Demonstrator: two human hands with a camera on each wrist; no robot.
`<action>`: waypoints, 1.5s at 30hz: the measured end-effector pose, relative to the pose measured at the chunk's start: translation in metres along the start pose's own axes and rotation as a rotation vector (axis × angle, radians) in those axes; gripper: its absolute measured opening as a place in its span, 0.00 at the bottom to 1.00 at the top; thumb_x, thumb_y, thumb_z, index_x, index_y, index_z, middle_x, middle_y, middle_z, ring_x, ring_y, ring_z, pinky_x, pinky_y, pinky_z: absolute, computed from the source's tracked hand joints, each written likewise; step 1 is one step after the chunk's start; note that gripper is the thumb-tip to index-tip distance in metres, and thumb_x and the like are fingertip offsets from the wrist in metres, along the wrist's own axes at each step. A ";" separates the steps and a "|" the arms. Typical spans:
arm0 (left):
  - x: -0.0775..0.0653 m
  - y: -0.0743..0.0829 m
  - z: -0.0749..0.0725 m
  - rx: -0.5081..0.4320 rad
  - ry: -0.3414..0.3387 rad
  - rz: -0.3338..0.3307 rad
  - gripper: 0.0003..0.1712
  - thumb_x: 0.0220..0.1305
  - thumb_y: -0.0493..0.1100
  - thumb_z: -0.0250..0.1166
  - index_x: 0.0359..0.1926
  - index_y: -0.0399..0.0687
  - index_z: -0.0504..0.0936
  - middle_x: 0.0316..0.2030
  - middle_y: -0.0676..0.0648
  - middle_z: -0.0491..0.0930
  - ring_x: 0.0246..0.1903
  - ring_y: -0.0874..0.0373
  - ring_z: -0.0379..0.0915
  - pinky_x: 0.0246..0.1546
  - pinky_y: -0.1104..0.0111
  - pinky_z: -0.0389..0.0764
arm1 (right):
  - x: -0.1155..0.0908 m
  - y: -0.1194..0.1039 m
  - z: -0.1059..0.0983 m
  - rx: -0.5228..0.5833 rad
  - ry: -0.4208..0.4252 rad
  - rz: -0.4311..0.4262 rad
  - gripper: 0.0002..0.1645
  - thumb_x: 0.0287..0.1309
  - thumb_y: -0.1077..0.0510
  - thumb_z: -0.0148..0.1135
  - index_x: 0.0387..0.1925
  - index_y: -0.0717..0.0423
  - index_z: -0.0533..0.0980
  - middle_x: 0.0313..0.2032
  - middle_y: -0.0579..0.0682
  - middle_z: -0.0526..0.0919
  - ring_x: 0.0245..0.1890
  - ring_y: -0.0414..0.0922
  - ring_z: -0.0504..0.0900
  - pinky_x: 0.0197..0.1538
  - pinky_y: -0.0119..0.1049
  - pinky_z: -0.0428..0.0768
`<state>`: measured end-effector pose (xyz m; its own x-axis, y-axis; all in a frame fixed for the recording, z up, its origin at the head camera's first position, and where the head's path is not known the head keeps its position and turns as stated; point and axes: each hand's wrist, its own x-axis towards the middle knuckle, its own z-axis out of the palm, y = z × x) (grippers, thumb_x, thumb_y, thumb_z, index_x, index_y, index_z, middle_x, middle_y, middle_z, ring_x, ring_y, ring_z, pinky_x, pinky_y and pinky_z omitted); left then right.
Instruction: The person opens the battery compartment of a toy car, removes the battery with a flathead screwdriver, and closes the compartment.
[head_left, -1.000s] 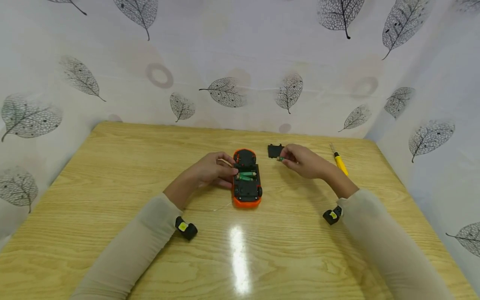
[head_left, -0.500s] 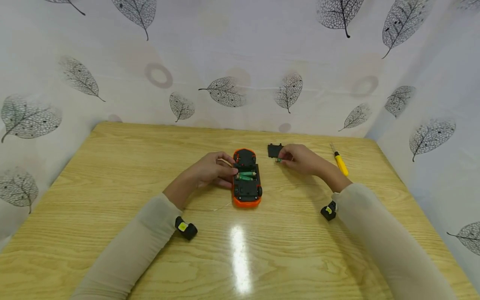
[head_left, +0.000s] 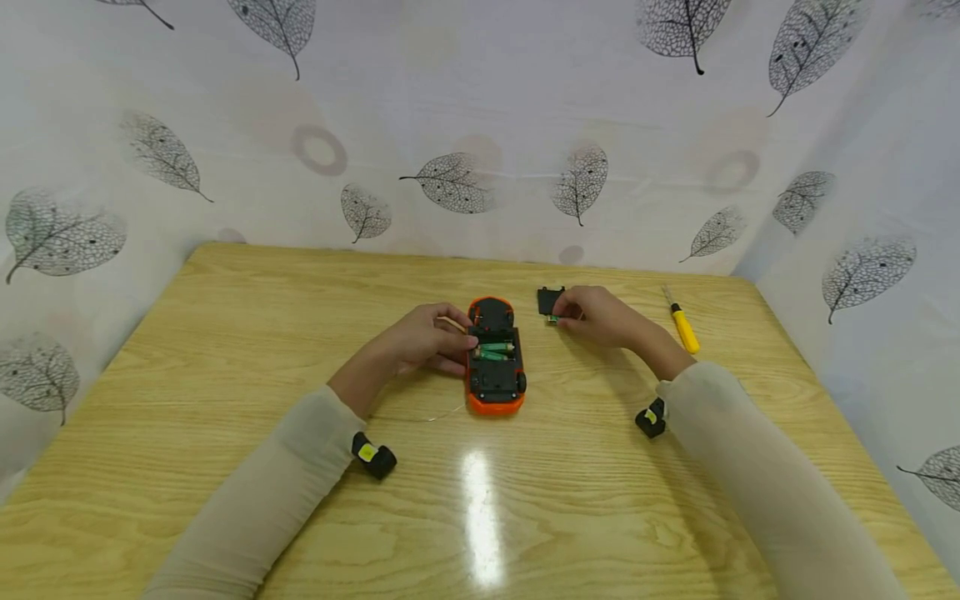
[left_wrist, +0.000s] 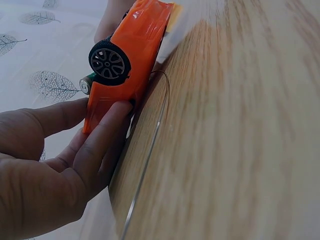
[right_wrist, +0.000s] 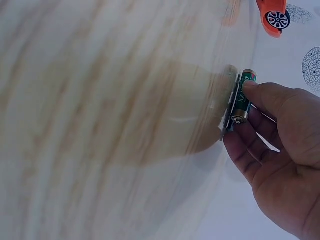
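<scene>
An orange toy car (head_left: pixel 495 388) lies upside down on the table, its black underside and open battery compartment facing up. Two green batteries (head_left: pixel 492 348) show inside, lying at a slight angle to each other. My left hand (head_left: pixel 425 339) grips the car's left side, thumb at the compartment edge and fingers along the orange body (left_wrist: pixel 142 37). In my right hand (head_left: pixel 602 317) a green battery (right_wrist: pixel 244 95) is pinched, thumb on its side. Right beside this battery lies a flat black battery cover (head_left: pixel 550 300), partly hidden by the right fingers.
A yellow-handled screwdriver (head_left: pixel 684 327) lies on the table to the right of the right hand. From the car's near end a thin wire (left_wrist: pixel 147 167) trails left over the wood. Leaf-patterned cloth (head_left: pixel 480 108) rises behind the table (head_left: pixel 360 533).
My right hand has shifted slightly left with the battery, closer over the black cover. The left hand and the car have stayed in place.
</scene>
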<state>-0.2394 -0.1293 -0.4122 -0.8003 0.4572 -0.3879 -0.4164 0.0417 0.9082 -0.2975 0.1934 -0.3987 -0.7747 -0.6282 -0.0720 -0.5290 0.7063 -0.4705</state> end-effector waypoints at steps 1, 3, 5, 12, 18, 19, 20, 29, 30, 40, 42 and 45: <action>0.000 0.000 0.000 -0.003 -0.002 0.002 0.21 0.70 0.30 0.65 0.60 0.37 0.69 0.51 0.36 0.79 0.42 0.47 0.85 0.43 0.52 0.89 | 0.000 0.000 0.000 0.001 -0.001 -0.002 0.09 0.70 0.62 0.64 0.48 0.63 0.81 0.41 0.54 0.84 0.41 0.47 0.83 0.45 0.47 0.85; 0.000 0.000 0.000 -0.004 -0.004 0.003 0.21 0.70 0.30 0.65 0.60 0.37 0.69 0.50 0.36 0.79 0.41 0.47 0.85 0.43 0.53 0.89 | 0.000 0.000 0.000 -0.001 -0.003 -0.002 0.09 0.70 0.62 0.64 0.48 0.62 0.81 0.42 0.54 0.84 0.41 0.47 0.84 0.45 0.47 0.85; 0.000 0.000 0.000 -0.004 -0.004 0.002 0.21 0.70 0.30 0.65 0.60 0.37 0.69 0.50 0.36 0.79 0.41 0.47 0.85 0.43 0.53 0.89 | 0.001 0.000 0.000 -0.005 -0.003 -0.002 0.09 0.70 0.62 0.64 0.48 0.62 0.81 0.42 0.53 0.84 0.41 0.47 0.84 0.46 0.47 0.85; 0.000 0.001 0.001 -0.002 0.000 0.000 0.21 0.70 0.30 0.65 0.60 0.37 0.70 0.50 0.36 0.79 0.41 0.47 0.85 0.43 0.52 0.89 | 0.001 0.000 0.000 -0.008 -0.004 -0.004 0.09 0.69 0.62 0.65 0.48 0.62 0.81 0.42 0.53 0.85 0.42 0.48 0.84 0.46 0.47 0.85; 0.000 0.001 0.001 0.000 0.001 0.000 0.21 0.70 0.30 0.65 0.60 0.37 0.70 0.50 0.36 0.79 0.41 0.46 0.85 0.42 0.52 0.89 | 0.001 0.000 0.000 -0.014 -0.009 0.004 0.10 0.70 0.62 0.65 0.49 0.62 0.81 0.42 0.53 0.85 0.43 0.48 0.84 0.47 0.47 0.85; 0.001 0.001 0.001 0.000 0.000 -0.001 0.21 0.70 0.30 0.65 0.60 0.37 0.70 0.50 0.36 0.79 0.41 0.46 0.85 0.42 0.52 0.89 | 0.000 -0.001 0.000 -0.014 -0.009 0.007 0.10 0.70 0.62 0.64 0.49 0.62 0.81 0.43 0.53 0.85 0.43 0.48 0.84 0.48 0.47 0.85; 0.001 0.001 0.001 0.000 0.001 -0.002 0.21 0.70 0.30 0.65 0.60 0.37 0.70 0.50 0.36 0.79 0.41 0.47 0.85 0.42 0.53 0.89 | 0.000 -0.002 -0.001 -0.016 -0.006 0.010 0.10 0.70 0.62 0.64 0.50 0.61 0.81 0.43 0.53 0.85 0.43 0.48 0.84 0.48 0.47 0.85; 0.001 0.002 0.001 0.004 0.001 -0.008 0.20 0.70 0.30 0.65 0.59 0.37 0.70 0.50 0.36 0.79 0.42 0.46 0.85 0.42 0.53 0.89 | -0.006 -0.012 -0.008 -0.002 0.029 -0.022 0.12 0.71 0.62 0.63 0.52 0.62 0.81 0.44 0.54 0.84 0.44 0.49 0.83 0.46 0.48 0.85; 0.001 0.002 0.001 0.004 0.000 -0.009 0.21 0.70 0.30 0.65 0.60 0.37 0.70 0.50 0.36 0.79 0.42 0.46 0.85 0.42 0.53 0.89 | -0.006 -0.012 -0.008 -0.007 0.030 -0.035 0.12 0.71 0.62 0.63 0.52 0.62 0.81 0.44 0.53 0.84 0.44 0.49 0.83 0.46 0.48 0.85; 0.000 0.001 0.000 0.002 0.002 -0.009 0.20 0.70 0.30 0.64 0.59 0.37 0.69 0.50 0.36 0.79 0.41 0.47 0.85 0.42 0.52 0.89 | 0.000 -0.029 -0.001 -0.007 0.038 -0.158 0.11 0.69 0.60 0.65 0.49 0.61 0.82 0.41 0.49 0.84 0.37 0.44 0.81 0.41 0.43 0.83; 0.000 0.001 0.000 0.001 0.005 -0.013 0.20 0.70 0.30 0.64 0.59 0.38 0.69 0.50 0.36 0.79 0.41 0.47 0.85 0.42 0.52 0.89 | 0.001 -0.034 0.001 -0.008 0.037 -0.175 0.11 0.69 0.60 0.65 0.50 0.60 0.82 0.42 0.49 0.84 0.38 0.43 0.81 0.41 0.43 0.83; 0.001 0.000 0.000 0.001 0.003 -0.013 0.21 0.70 0.30 0.64 0.60 0.37 0.69 0.50 0.36 0.79 0.41 0.47 0.85 0.43 0.52 0.89 | 0.003 -0.041 0.004 -0.025 0.037 -0.209 0.11 0.69 0.59 0.66 0.49 0.60 0.82 0.42 0.50 0.85 0.39 0.44 0.81 0.43 0.43 0.83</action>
<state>-0.2404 -0.1287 -0.4121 -0.7960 0.4538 -0.4005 -0.4266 0.0488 0.9031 -0.2769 0.1617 -0.3829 -0.6595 -0.7495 0.0573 -0.6874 0.5704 -0.4496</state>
